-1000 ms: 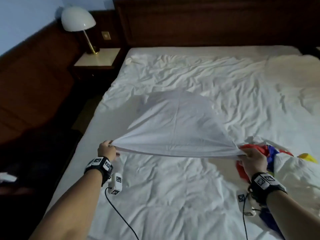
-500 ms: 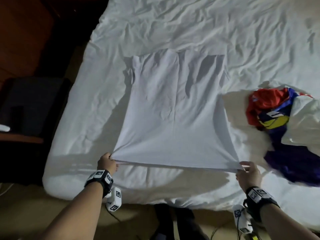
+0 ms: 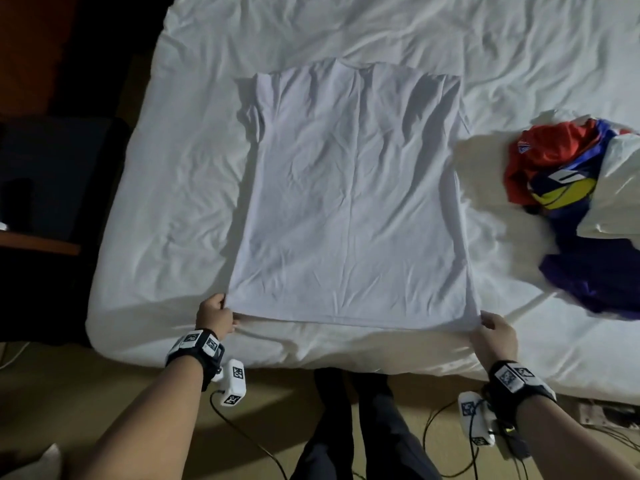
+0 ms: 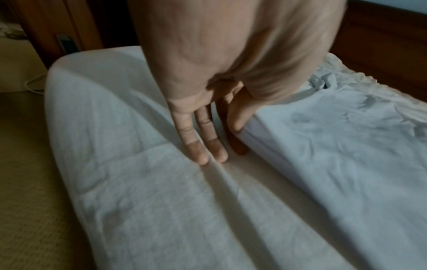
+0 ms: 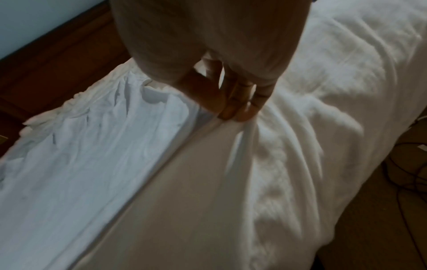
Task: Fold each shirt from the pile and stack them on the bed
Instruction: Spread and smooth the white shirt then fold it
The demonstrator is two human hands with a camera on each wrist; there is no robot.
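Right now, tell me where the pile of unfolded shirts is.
In the head view the colourful pile lies on the bed's right side, apart from the spread white shirt, beyond the right hand.

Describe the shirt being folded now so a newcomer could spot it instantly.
On the white bed, near its foot edge, a white shirt lies spread flat, hem corners pinched by the left hand and right hand. The other shirts are colourful and crumpled.
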